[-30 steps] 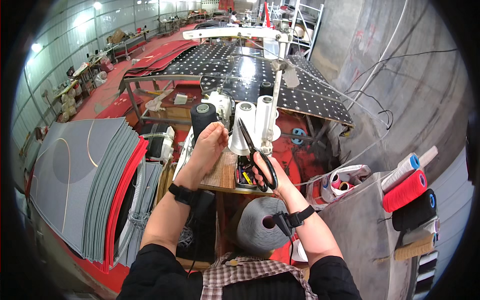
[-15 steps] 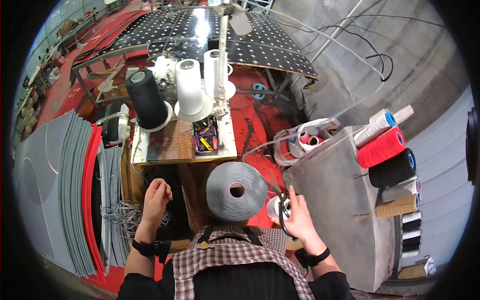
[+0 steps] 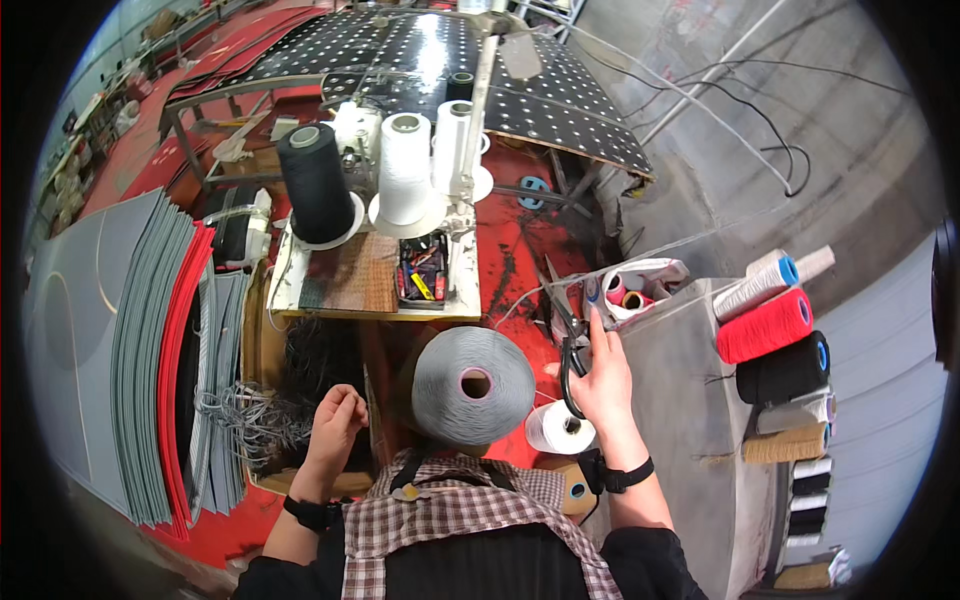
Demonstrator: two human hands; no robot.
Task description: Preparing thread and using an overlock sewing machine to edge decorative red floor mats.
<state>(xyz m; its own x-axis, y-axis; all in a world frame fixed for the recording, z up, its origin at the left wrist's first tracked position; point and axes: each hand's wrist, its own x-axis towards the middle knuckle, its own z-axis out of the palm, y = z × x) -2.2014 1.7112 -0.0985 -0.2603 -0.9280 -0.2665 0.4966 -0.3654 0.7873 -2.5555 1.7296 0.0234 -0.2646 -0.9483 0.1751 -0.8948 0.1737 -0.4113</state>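
My right hand (image 3: 604, 385) is closed around a pair of black-handled scissors (image 3: 567, 360), its blades pointing away from me and slightly parted. My left hand (image 3: 336, 425) is raised to the left of a large grey thread cone (image 3: 455, 400), fingers curled together. Whatever lies in that pinch, if anything, is too small to make out. The grey cone stands right in front of my checked apron, between both hands and touching neither. Just below the scissors sits a white thread spool (image 3: 552, 430).
Ahead is a small machine table (image 3: 375, 303) carrying black (image 3: 315, 175) and white thread cones (image 3: 404, 170) and a tray of small tools (image 3: 423, 270). Stacked grey panels (image 3: 135, 350) stand at left beside tangled grey cord (image 3: 255, 415). A grey ledge (image 3: 675, 400) with several thread cones is at right.
My right hand has lifted the scissors forward, away from the white spool. The left hand has shifted slightly right and nearer to me. The whole view has moved a little.
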